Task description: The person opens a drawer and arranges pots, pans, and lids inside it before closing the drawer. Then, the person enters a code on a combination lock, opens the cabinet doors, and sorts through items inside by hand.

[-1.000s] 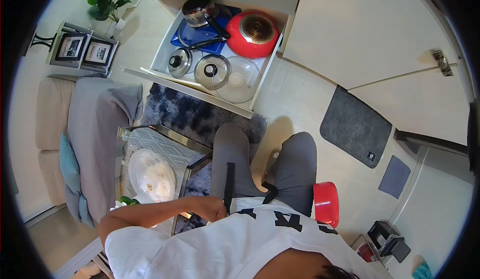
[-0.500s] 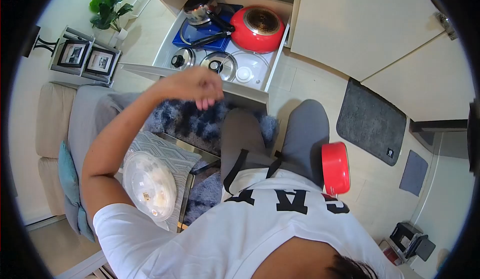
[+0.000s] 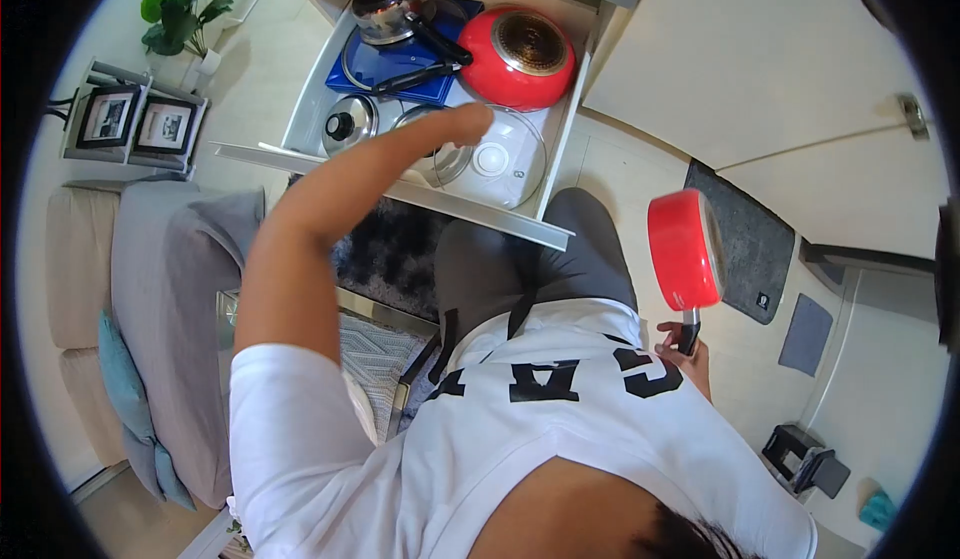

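The person's left hand (image 3: 470, 125) reaches into the open drawer (image 3: 480, 216), over the near side of the upturned red pan (image 3: 518, 64) and the upper rim of a clear glass lid (image 3: 492, 164); from here I see only its back, so I cannot tell whether the fingers are closed on anything. The left forearm partly covers a second, steel-rimmed lid (image 3: 452, 164), while a smaller lid with a black knob (image 3: 348, 126) lies over by the drawer's left end. Behind them a steel saucepan (image 3: 385, 21) rests at the flat blue box (image 3: 400, 57). Down at the person's right side, well outside the drawer, the right hand (image 3: 690, 361) grips the black handle of a red saucepan (image 3: 680, 249), which is tipped on its side above the floor, its base turned away from the drawer.
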A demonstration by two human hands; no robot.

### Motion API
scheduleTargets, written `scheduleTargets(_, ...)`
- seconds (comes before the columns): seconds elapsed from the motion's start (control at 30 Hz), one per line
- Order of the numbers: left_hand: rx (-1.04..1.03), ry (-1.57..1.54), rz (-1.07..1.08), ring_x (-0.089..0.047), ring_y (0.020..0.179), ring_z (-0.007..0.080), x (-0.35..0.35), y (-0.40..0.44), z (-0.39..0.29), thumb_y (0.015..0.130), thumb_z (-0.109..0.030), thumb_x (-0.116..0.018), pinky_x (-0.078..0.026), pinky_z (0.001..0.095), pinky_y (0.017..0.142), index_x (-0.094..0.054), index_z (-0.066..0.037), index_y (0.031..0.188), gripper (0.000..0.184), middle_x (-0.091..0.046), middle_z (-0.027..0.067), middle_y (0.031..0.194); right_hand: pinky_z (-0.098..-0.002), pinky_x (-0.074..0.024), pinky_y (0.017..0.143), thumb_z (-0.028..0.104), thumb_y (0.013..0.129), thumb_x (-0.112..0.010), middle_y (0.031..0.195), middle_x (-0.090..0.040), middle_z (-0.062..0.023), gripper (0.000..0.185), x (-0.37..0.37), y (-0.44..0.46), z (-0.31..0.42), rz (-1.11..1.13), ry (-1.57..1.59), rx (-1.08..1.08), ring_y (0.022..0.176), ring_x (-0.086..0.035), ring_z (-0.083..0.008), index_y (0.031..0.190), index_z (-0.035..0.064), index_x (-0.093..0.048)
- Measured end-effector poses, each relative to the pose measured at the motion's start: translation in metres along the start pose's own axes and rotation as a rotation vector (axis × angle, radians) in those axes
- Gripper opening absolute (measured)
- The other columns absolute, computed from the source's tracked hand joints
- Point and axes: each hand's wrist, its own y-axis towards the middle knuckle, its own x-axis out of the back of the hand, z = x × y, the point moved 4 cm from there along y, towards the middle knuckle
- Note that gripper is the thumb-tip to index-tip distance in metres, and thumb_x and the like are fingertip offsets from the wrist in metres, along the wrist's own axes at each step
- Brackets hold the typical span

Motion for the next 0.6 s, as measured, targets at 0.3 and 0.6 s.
scheduleTargets(0.3,-0.157,0.148,-0.055,-0.058,0.081,0.0361,-0.073,0.035,-0.047,0.071,-0.001,-0.058,-0.051,0.0399,0.067,-0.051,0.002,0.105,0.035,-0.05,0.0216,0.097,-0.0231,-0.0429,0.067,-0.002,0.073,-0.064,0.089,-0.058,-0.0037,0.017,-0.046,0.104,0.095,0.202,-0.053,0.181,0.073,-0.05,-0.0073,0.086,0.0009,-0.055)
scheduleTargets(0.6,-0.039,-0.064,-0.068,-0.055,0.089,0.0365,-0.001,-0.025,-0.039,0.063,0.001,-0.063,-0.05,0.0426,0.072,-0.05,0.003,0.103,0.042,-0.043,0.0226,0.105,-0.0221,-0.0424,0.063,-0.003,0.073,-0.066,0.071,-0.052,0.001,0.015,-0.05,0.137,0.13,0.234,-0.093,0.094,0.069,-0.05,-0.0073,0.085,0.001,-0.058)
